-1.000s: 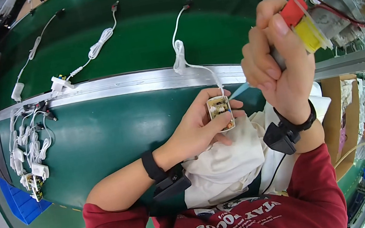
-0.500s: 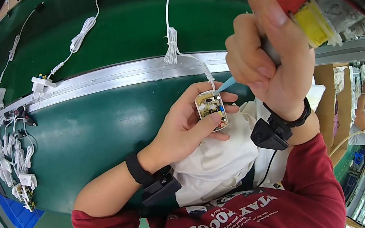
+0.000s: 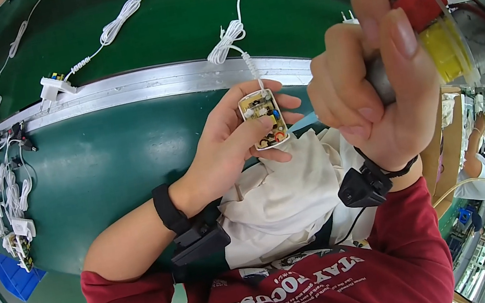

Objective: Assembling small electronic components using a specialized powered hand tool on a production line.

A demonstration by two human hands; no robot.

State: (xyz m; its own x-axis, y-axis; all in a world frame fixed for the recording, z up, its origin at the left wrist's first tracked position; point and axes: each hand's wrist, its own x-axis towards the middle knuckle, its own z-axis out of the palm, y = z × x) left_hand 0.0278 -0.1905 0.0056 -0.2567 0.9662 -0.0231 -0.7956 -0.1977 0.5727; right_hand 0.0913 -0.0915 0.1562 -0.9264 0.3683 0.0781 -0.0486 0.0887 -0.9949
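Observation:
My left hand (image 3: 220, 136) holds an opened white power adapter (image 3: 264, 123), its circuit board facing up with small parts showing. The thumb lies across the board and the fingers reach behind the housing. From the adapter's far end runs a white cord (image 3: 227, 44), bundled in a coil. My right hand (image 3: 381, 72), raised at the right, is wrapped around a dispensing tool with a red block (image 3: 421, 4), a yellow section (image 3: 446, 54) and a grey body. Its light-blue tapered nozzle (image 3: 305, 121) points left, beside the left fingertips; the very tip is hard to make out.
A metal rail (image 3: 134, 87) crosses the green bench. Beyond it lie other corded adapters, one an opened adapter (image 3: 56, 87). Several bundled adapters (image 3: 12, 198) sit at the left. White cloth (image 3: 282, 190) covers my lap. A cardboard box (image 3: 446, 148) and co-workers are at the right.
The blue nozzle has left the adapter's far right corner and now sits right of it. In the picture, the adapter and left hand have shifted up and left, the right hand slightly right.

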